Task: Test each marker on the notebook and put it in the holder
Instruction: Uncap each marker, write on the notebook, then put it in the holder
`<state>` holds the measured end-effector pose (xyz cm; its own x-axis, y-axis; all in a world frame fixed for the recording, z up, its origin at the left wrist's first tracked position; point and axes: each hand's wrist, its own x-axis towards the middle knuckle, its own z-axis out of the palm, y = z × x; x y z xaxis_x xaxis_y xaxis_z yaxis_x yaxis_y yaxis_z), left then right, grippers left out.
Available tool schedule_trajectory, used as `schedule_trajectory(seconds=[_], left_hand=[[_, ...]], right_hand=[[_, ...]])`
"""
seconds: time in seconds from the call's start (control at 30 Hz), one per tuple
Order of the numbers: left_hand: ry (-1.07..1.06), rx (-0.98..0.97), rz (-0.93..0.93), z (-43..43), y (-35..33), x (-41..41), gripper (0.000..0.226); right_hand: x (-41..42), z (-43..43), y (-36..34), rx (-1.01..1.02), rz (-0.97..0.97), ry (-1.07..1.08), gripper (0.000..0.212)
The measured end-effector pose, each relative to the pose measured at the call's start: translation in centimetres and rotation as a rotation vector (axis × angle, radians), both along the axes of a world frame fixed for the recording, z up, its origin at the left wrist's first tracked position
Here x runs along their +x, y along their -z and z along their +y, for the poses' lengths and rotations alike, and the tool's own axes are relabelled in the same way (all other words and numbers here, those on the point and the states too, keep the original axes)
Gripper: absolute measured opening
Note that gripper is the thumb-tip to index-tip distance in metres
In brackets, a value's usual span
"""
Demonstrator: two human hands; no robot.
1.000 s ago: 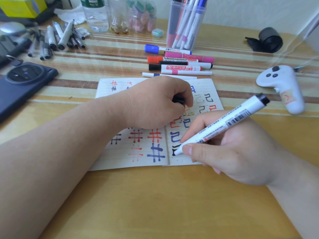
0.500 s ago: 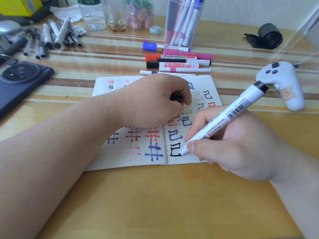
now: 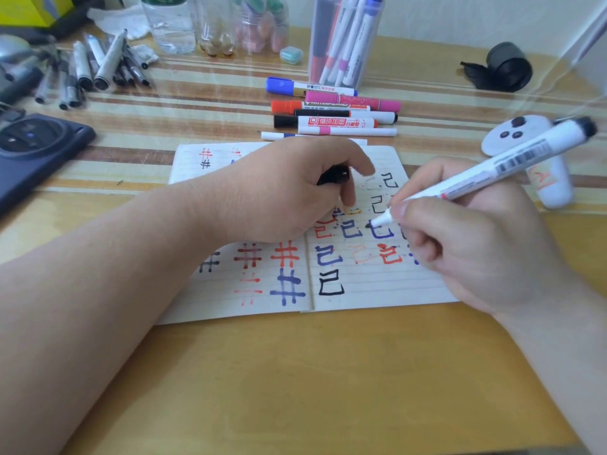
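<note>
An open notebook point(image 3: 364, 290) lies on the desk, covered with coloured test marks; a fresh black mark sits low on its right page. My right hand point(image 3: 476, 244) grips a white marker point(image 3: 486, 174) with a black end, its tip lifted off the right page. My left hand point(image 3: 292, 192) rests on the notebook and holds a black cap point(image 3: 333, 175) in curled fingers. Several capped markers point(image 3: 331, 113) lie in a row behind the notebook. A clear holder point(image 3: 345, 41) with several markers stands behind them.
A dark phone point(image 3: 36, 149) lies at the left. Grey pens point(image 3: 95, 67) are heaped at the back left beside clear bottles point(image 3: 170, 24). A white controller point(image 3: 538, 159) lies at the right, a black roll point(image 3: 507, 65) at the back right.
My right hand finished the black mark at the bottom of the right page, then lifted the marker up and away towards the page's middle. My left hand stayed put.
</note>
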<state>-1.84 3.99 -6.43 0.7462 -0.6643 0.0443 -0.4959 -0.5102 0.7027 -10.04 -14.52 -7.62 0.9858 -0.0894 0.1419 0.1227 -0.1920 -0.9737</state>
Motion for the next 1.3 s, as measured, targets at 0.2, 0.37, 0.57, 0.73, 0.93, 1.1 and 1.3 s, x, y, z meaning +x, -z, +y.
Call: schedule_trajectory(seconds=[0.2, 0.37, 0.57, 0.73, 0.93, 1.1, 1.3], left_hand=[[0.043, -0.008, -0.041, 0.25, -0.22, -0.19, 0.039], [0.061, 0.015, -0.012, 0.57, -0.58, -0.16, 0.04], [0.062, 0.005, 0.013, 0.59, -0.7, -0.46, 0.043], [0.062, -0.001, 0.013, 0.43, -0.71, -0.6, 0.042], [0.101, -0.047, 0.017, 0.29, -0.46, -0.59, 0.038], [0.112, -0.338, 0.23, 0.54, 0.13, -0.04, 0.035], [0.113, -0.559, 0.358, 0.09, 0.06, -0.18, 0.035]], right_hand=[[0.49, -0.03, -0.11, 0.174, -0.014, -0.017, 0.007], [0.3, 0.22, -0.02, 0.227, 0.001, -0.026, 0.004], [0.2, 0.21, -0.24, 0.252, 0.004, 0.022, 0.01], [0.23, 0.33, -0.13, 0.185, -0.04, 0.017, 0.01], [0.08, 0.27, 0.12, 0.009, -0.054, -0.015, 0.006], [0.15, 0.03, 0.01, 0.097, -0.034, -0.042, 0.015], [0.32, 0.13, -0.29, 0.314, -0.001, -0.058, 0.014]])
